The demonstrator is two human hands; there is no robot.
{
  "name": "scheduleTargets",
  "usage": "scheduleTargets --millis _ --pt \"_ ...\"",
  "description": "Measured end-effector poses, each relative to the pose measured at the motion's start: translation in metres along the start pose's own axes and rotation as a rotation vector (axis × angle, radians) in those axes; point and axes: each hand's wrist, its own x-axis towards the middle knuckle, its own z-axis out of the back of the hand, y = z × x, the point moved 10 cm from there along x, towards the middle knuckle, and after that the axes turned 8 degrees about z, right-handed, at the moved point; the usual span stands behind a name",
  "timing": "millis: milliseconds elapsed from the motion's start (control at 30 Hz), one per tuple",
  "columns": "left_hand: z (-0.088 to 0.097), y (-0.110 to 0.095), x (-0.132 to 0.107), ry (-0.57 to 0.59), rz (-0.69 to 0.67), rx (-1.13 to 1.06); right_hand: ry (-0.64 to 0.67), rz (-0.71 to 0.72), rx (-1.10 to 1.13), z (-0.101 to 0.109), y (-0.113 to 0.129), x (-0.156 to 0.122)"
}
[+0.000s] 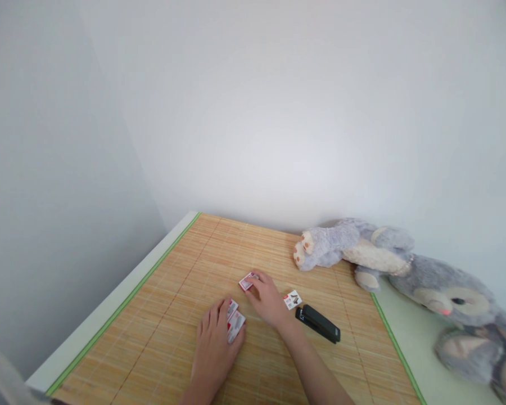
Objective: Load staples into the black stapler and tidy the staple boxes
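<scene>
My left hand [214, 340] rests low on the mat, its fingers and thumb curled round two small red-and-white staple boxes [236, 325] lying side by side. Part of these boxes is hidden under the fingers. Farther forward, my right hand [268, 298] pinches another small red-and-white staple box [247, 281] between thumb and fingers, at or near the mat surface. To the right of that hand lies one more small white box [292, 300] with a stapler picture on it. Close to it is a black stapler [318, 323], lying diagonally beside my right forearm.
A bamboo mat [172, 304] with green edging covers most of the pale table [122, 309]. A grey plush toy [375, 253] lies along the right side, its feet on the mat. White walls [253, 112] stand behind and to the left.
</scene>
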Motion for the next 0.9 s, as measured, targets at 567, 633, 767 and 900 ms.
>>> scheduleTargets --millis 567,633,767,900 --pt "0.006 -0.009 0.0 0.025 -0.028 0.096 -0.007 -0.259 -0.263 0.081 -0.04 -0.051" --pt "0.005 -0.009 0.001 0.023 -0.034 0.095 -0.009 -0.35 -0.323 0.105 -0.06 -0.066" --pt "0.003 -0.006 0.001 0.01 -0.034 0.077 0.08 -0.372 -0.298 0.1 -0.07 -0.07" --pt "0.0 -0.005 0.001 0.022 -0.048 0.054 0.128 -0.281 -0.166 0.055 -0.046 -0.046"
